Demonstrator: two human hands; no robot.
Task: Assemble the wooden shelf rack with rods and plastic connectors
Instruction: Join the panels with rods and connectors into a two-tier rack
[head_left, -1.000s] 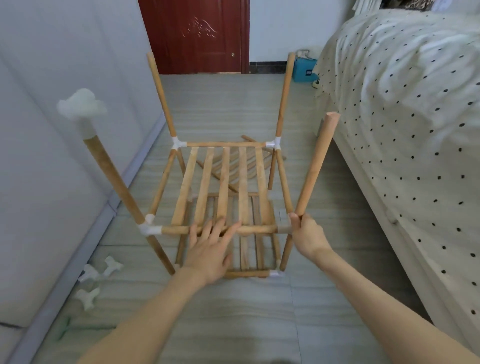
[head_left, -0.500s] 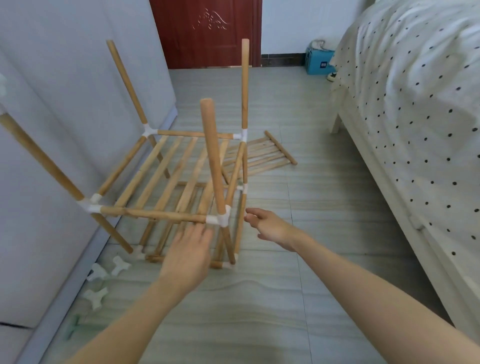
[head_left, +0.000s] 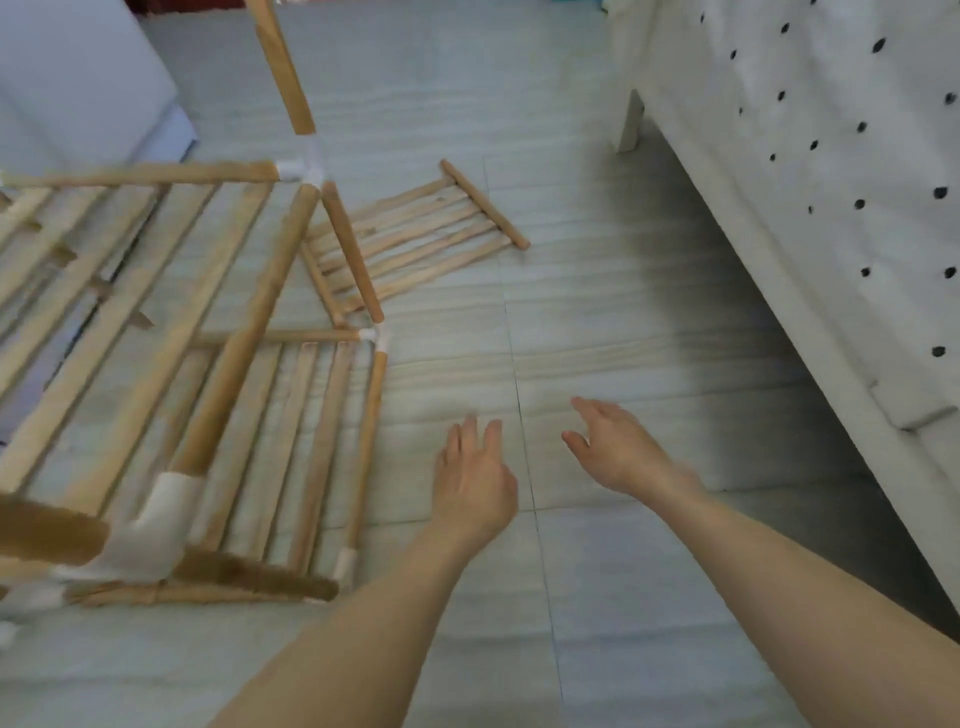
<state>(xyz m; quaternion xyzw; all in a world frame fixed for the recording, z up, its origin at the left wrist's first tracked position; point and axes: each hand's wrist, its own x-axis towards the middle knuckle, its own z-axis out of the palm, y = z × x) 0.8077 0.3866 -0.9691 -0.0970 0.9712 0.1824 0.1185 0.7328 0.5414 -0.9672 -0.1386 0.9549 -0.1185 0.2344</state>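
Half-built rack of light wooden rods and slatted shelves (head_left: 171, 364) at left on the pale grey tiled floor (head_left: 649, 322), joined at corners by white plastic connectors (head_left: 306, 169) (nearest one blurred). Loose slatted wooden shelf panel (head_left: 415, 236) flat on the floor just behind, partly hidden by a rack rod. Left hand (head_left: 475, 480) and right hand (head_left: 618, 452) over bare floor beside the rack, fingers relaxed, holding nothing. White bed with black-dotted cover (head_left: 831, 156) at right.
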